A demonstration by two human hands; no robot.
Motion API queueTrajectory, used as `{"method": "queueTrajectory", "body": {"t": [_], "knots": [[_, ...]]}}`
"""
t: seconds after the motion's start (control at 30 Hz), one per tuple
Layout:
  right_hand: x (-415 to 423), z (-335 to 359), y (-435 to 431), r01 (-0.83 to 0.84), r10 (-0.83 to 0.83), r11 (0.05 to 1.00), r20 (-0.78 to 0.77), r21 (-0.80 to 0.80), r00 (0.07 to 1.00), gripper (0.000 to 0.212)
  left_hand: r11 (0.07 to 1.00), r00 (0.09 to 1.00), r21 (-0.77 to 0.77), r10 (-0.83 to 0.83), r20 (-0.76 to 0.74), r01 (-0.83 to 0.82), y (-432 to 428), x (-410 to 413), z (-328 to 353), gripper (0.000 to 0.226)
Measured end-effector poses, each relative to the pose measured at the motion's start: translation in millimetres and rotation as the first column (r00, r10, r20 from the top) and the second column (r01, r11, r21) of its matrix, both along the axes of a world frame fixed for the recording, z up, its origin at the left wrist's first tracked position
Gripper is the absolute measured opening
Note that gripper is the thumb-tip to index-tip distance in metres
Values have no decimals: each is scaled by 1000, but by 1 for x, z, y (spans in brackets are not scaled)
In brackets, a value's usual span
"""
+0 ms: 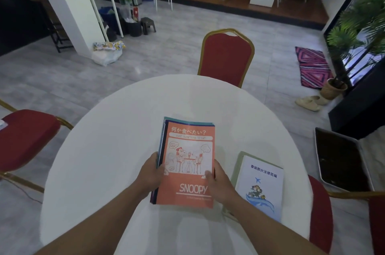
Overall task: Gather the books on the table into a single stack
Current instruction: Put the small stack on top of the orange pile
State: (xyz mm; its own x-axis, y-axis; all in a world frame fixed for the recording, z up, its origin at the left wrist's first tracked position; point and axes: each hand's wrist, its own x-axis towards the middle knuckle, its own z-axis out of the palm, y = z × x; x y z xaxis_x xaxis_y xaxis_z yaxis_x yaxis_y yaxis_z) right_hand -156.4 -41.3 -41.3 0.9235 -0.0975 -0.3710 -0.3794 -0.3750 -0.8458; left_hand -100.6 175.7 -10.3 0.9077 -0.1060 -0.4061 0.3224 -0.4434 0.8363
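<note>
Round white table [116,140], seen from above, with both forearms reaching in from the near edge. Between the two hands, a stack of books [186,161] lying flat, topped by an orange cover marked SNOOPY. Under that cover, dark blue and teal edges peeking out along the far side and the left side of the stack. Left hand [151,173] clasped on the left edge of the stack, thumb on top of the cover, fingers hidden underneath or behind. Right hand [218,181] clasped on the right edge of the same stack, thumb pressed on the orange cover near its lower half, fingers curled around the side. Whether the stack rests on the table or sits slightly lifted: cannot tell.

Just to the right of the right hand, a second pair of books apart from the stack: a white booklet [263,188] with a blue plane and wave drawing, lying on a pale green book [236,169] whose edge shows along its left and far sides. Neither touched by a hand.

Beyond the hands, across the table, a red chair [226,56] with a gold frame. Further red chairs off to the left and right of the arms.
</note>
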Motion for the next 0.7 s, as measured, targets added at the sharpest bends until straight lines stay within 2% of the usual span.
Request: {"method": "queueTrajectory", "body": {"t": [0.17, 0.33, 0.5, 0.7], "knots": [[17, -26, 6, 95, -88, 994, -120, 60, 989, 42, 999, 1000, 37, -5, -7, 5, -4, 19, -24, 20], [55, -34, 9, 176, -169, 983, -129, 47, 977, 44, 996, 999, 93, 9, 37, -12, -7, 58, -46, 20], [105, -40, 7, 218, -215, 976, -137, 6, 967, 42, 989, 998, 148, -7, 66, -3, -17, 105, -61, 20], [150, -53, -1, 252, -265, 961, -120, -117, 957, 35, 974, 998, 225, -32, 56, 18, -23, 155, -85, 20]]}}
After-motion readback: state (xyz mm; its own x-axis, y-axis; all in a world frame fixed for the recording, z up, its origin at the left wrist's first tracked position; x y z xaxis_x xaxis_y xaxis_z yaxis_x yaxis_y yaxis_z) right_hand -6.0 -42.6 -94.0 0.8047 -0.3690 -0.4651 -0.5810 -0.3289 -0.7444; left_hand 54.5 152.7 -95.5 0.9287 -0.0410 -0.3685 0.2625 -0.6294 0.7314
